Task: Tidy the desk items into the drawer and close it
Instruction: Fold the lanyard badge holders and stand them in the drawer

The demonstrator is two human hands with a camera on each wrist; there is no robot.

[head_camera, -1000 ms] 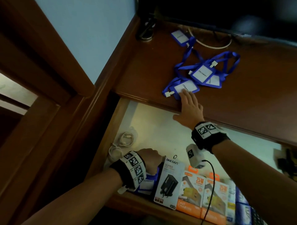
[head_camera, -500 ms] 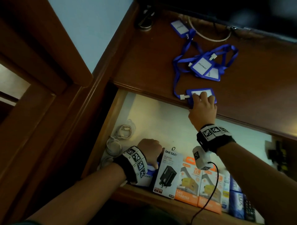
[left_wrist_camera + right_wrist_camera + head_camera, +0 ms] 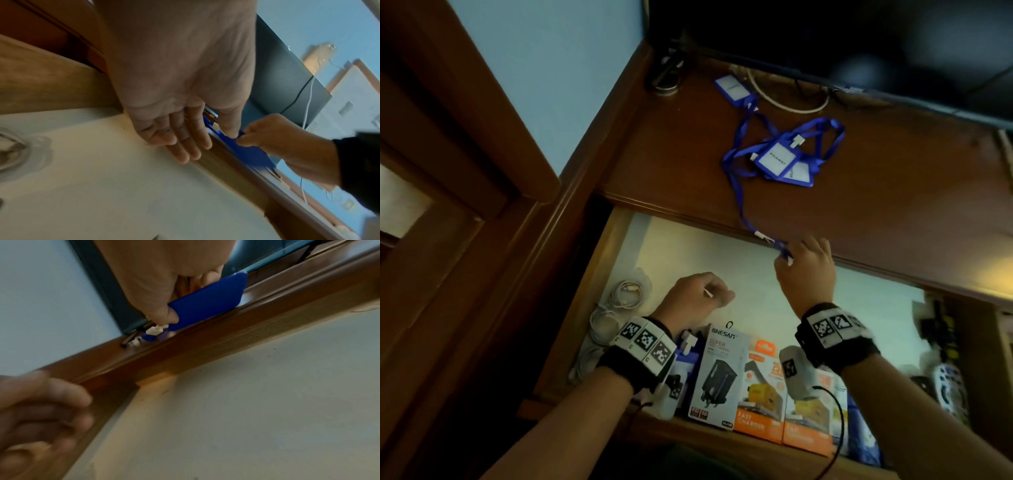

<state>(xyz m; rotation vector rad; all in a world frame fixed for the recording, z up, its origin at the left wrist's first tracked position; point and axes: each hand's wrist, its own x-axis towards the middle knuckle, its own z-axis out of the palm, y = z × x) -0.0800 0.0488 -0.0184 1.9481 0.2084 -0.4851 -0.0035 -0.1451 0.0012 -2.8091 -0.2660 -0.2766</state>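
Nearest, boxed chargers, a black-and-white charger box (image 3: 717,375) and orange charger boxes (image 3: 758,394), stand along the front of the open wooden drawer (image 3: 571,308); coiled white cable (image 3: 619,298) at its left. Left hand (image 3: 697,296) over the drawer's pale floor, fingers loose and straight, holding nothing. Right hand (image 3: 806,270) at the brown wooden desk (image 3: 893,212) edge, thumb and fingers pinching a blue plastic ID badge holder (image 3: 207,303); its blue lanyard (image 3: 736,192) trails back to more blue badge holders (image 3: 782,161) farther on the desktop.
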